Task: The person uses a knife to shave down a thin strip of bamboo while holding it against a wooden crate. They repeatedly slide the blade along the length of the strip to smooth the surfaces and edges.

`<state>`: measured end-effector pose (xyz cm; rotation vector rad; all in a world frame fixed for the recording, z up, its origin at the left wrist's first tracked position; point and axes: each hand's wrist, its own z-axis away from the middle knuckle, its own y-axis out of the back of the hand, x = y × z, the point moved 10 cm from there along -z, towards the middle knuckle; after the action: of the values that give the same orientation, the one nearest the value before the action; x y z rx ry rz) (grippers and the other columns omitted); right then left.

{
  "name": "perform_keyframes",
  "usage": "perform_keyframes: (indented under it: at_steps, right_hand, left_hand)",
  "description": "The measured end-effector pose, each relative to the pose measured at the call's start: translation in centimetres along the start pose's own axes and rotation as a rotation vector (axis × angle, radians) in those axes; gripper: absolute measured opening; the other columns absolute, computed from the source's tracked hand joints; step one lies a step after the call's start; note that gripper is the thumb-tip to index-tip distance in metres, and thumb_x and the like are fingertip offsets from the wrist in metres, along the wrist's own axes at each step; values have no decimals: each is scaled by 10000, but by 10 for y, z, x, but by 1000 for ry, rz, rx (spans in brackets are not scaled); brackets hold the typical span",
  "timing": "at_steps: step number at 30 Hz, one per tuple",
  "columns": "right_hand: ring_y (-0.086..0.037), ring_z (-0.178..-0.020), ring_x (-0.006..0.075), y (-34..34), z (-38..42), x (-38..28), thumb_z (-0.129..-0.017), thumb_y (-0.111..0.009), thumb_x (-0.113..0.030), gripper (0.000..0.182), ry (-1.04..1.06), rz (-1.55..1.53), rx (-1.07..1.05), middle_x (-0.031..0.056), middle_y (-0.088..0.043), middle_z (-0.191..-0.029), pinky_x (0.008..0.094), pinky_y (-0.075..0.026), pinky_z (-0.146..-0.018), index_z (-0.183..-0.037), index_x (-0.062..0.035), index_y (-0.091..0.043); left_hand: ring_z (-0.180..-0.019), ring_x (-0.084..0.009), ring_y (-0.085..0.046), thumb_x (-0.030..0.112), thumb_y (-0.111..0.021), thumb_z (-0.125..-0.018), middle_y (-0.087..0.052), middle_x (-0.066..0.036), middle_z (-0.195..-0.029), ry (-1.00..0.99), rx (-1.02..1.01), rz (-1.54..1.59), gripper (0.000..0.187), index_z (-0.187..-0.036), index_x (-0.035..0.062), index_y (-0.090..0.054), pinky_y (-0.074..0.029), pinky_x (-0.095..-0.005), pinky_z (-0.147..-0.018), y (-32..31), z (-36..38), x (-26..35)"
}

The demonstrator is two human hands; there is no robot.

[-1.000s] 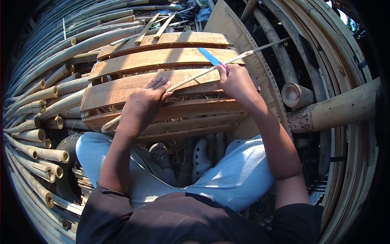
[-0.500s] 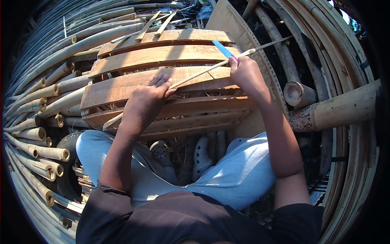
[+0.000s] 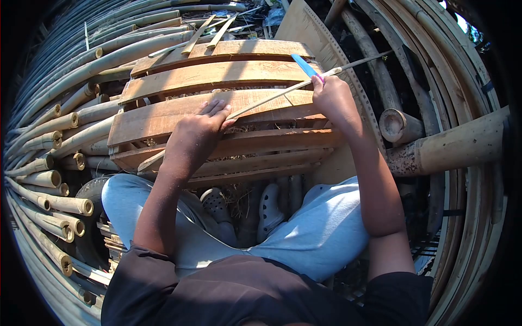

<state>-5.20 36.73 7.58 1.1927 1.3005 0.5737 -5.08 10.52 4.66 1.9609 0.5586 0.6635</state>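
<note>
A long thin bamboo strip [image 3: 272, 99] lies slantwise over a wooden slatted crate [image 3: 217, 77]. My left hand [image 3: 204, 119] presses the strip down on a plank, fingers stretched out over it; the strip's near end shows beyond my wrist. My right hand [image 3: 333, 98] is closed around the purple handle of a knife [image 3: 306, 65], most of the handle being hidden in the fist. Its blue blade points up and to the left, crossing the strip. To the right of the knife, the strip's far end reaches past the crate.
Stacked bamboo poles [image 3: 65, 179] fill the left side. Two loose bamboo slats [image 3: 222, 31] rest on the crate's far edge. At the right are a thick bamboo pole [image 3: 451, 142], a cut pole end [image 3: 401, 126] and long split lengths [image 3: 467, 244]. My knees flank the crate.
My right hand and the knife have shifted slightly to the right along the strip. The left hand stays in place on the strip.
</note>
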Motion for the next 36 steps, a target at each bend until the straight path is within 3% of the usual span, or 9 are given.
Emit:
perform_keyframes:
  at_steps: [2,5,9,15,17,23,27,31,36]
  right_hand:
    - [-703,-712,464,1,2,-3,-1039,-570,-246,412,25,10,40,302,-679,-747,508,-573,-667,-898,118,-701]
    - [-693,-760,496,-36,39,-59,-1045,-557,-255,409,162,-66,-99,325,-668,-753,540,-569,-728,-896,97,-703]
    - [-695,-771,484,-34,42,-64,-1041,-568,-255,405,127,-89,-209,319,-671,-753,532,-568,-726,-898,93,-716]
    - [-709,-710,449,8,1,-1,-1041,-573,-240,395,40,62,83,288,-684,-729,504,-578,-670,-897,94,-726]
    - [-710,-730,453,-6,18,-23,-1044,-565,-241,392,25,23,47,297,-682,-735,512,-581,-688,-911,94,-721]
    - [-681,-756,506,-42,51,-71,-1048,-555,-238,392,168,-120,-204,331,-657,-744,546,-561,-725,-905,98,-701]
    - [-715,-782,456,0,0,-1,-1030,-573,-222,371,16,72,18,303,-688,-763,515,-582,-708,-917,98,-722]
    - [-708,-769,472,4,5,-10,-1039,-561,-219,392,20,54,91,321,-679,-765,518,-581,-690,-881,106,-712]
    - [-690,-754,506,-49,62,-80,-1055,-543,-246,400,142,-76,-197,328,-663,-740,558,-567,-732,-905,89,-704]
  left_hand:
    - [-1239,-314,-641,247,-639,-1006,-687,-160,-1296,3,0,-10,304,-1241,61,-689,-575,-443,-961,0,-1,1]
    - [-1239,-315,-641,248,-639,-1005,-688,-162,-1292,-3,2,14,305,-1240,59,-688,-576,-444,-959,2,0,0]
    - [-1240,-318,-639,251,-640,-1004,-688,-163,-1291,14,-19,25,309,-1244,61,-686,-577,-444,-959,-1,0,-3]
    - [-1232,-321,-642,249,-640,-1004,-689,-159,-1290,-9,10,0,304,-1241,65,-690,-577,-443,-959,1,-1,0]
    - [-1242,-306,-645,308,-575,-1037,-688,-148,-1304,24,-46,12,340,-1238,53,-676,-577,-422,-973,-2,0,-3]
    - [-1228,-318,-646,249,-638,-1005,-691,-155,-1288,21,-22,41,298,-1230,63,-696,-574,-436,-968,0,0,-3]
    - [-1232,-319,-645,253,-635,-1007,-692,-151,-1290,2,-11,31,303,-1238,67,-693,-574,-435,-971,-1,0,-2]
    - [-1239,-320,-641,260,-636,-1005,-690,-143,-1297,10,-18,-8,306,-1243,75,-692,-574,-434,-974,-1,0,-2]
    - [-1232,-320,-644,257,-638,-1005,-687,-139,-1304,8,-28,13,304,-1244,78,-693,-575,-434,-971,2,0,-1]
